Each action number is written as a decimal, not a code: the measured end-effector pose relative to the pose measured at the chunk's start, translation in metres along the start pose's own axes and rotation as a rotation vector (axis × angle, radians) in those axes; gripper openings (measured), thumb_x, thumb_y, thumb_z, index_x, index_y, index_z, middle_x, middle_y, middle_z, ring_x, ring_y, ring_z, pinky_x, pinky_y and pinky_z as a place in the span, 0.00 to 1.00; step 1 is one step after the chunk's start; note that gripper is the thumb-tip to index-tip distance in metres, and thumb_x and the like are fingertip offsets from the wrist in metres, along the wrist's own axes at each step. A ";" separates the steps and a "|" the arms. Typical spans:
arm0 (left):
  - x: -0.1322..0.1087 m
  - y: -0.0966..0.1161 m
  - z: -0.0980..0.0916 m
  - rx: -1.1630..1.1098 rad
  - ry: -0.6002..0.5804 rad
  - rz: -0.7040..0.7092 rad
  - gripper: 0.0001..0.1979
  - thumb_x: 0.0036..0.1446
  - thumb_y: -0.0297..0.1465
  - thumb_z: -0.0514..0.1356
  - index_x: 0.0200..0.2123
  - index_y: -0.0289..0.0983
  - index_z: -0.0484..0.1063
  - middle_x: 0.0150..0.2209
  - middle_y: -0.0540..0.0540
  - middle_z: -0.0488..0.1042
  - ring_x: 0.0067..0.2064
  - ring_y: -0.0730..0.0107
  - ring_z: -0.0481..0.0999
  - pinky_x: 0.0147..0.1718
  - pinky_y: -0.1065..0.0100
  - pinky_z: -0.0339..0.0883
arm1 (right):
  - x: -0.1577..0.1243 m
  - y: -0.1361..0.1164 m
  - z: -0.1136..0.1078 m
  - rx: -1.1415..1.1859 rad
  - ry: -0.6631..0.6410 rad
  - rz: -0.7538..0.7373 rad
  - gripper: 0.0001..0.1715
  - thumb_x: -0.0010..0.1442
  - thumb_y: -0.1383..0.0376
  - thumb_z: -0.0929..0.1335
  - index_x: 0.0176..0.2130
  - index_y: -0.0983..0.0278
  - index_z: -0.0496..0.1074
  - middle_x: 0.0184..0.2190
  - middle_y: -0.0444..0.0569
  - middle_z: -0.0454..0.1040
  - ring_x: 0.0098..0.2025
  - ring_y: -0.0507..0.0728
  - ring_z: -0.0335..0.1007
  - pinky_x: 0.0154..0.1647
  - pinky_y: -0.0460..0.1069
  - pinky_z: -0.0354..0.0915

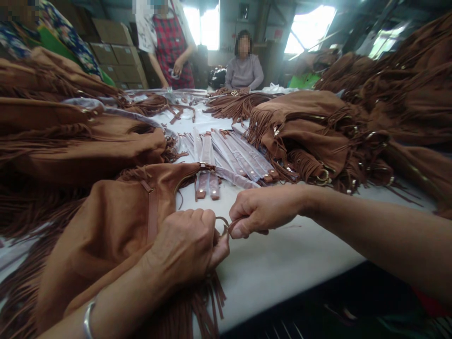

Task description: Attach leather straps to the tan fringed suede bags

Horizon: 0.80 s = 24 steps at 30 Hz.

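Observation:
A brown fringed suede bag (116,221) lies on the left of the white table. My left hand (190,242) is closed at the bag's near corner, gripping a gold metal ring (221,220) there. Just right of it, my right hand (259,212) pinches a brown leather strap end (236,227) that meets the ring. Most of that strap is hidden in the fingers. At the bag's far corner, a plastic-wrapped strap (236,178) joins another metal ring (205,165) and runs toward my right hand.
Several plastic-wrapped straps (226,153) lie mid-table (282,263). Brown fringed bags are piled at left (116,146) and right (310,122). Across the table are a person in a checked apron (174,47), a seated person (243,70) and, at far left, a person in a flowered sleeve (67,33).

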<state>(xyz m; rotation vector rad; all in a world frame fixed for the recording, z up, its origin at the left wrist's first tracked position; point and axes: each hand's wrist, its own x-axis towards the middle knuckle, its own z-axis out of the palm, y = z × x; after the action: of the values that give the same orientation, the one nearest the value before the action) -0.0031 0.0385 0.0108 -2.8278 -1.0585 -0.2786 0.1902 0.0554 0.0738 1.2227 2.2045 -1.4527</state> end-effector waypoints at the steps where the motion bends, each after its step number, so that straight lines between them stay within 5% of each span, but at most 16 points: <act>1: 0.000 0.000 0.001 -0.012 -0.002 0.015 0.13 0.56 0.40 0.49 0.26 0.37 0.61 0.24 0.44 0.69 0.26 0.60 0.70 0.25 0.64 0.58 | -0.001 0.000 0.002 0.008 0.007 0.023 0.11 0.58 0.64 0.64 0.27 0.69 0.67 0.14 0.38 0.60 0.16 0.45 0.54 0.16 0.41 0.52; 10: 0.004 -0.001 0.002 -0.111 -0.071 0.072 0.10 0.55 0.37 0.50 0.27 0.37 0.62 0.25 0.44 0.70 0.27 0.59 0.71 0.27 0.63 0.59 | -0.002 0.000 0.021 0.119 0.214 0.073 0.12 0.58 0.63 0.63 0.25 0.67 0.66 0.14 0.39 0.57 0.17 0.46 0.52 0.17 0.42 0.50; 18: 0.005 0.011 0.003 -0.328 -0.107 -0.236 0.14 0.57 0.41 0.48 0.25 0.39 0.58 0.23 0.49 0.67 0.25 0.65 0.67 0.25 0.66 0.50 | -0.008 -0.022 0.022 -0.404 0.333 0.085 0.17 0.60 0.61 0.61 0.27 0.68 0.71 0.23 0.49 0.69 0.26 0.53 0.62 0.26 0.47 0.51; 24: -0.003 0.010 0.007 -0.369 0.062 -0.155 0.11 0.54 0.37 0.51 0.23 0.39 0.56 0.23 0.49 0.64 0.27 0.64 0.65 0.27 0.65 0.51 | -0.012 -0.033 0.048 -0.649 0.483 0.151 0.15 0.62 0.61 0.58 0.31 0.65 0.69 0.23 0.49 0.71 0.23 0.55 0.64 0.24 0.47 0.47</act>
<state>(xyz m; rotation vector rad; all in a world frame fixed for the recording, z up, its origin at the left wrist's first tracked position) 0.0025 0.0305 0.0029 -3.0266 -1.3377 -0.6335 0.1619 0.0037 0.0795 1.5324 2.4948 -0.3280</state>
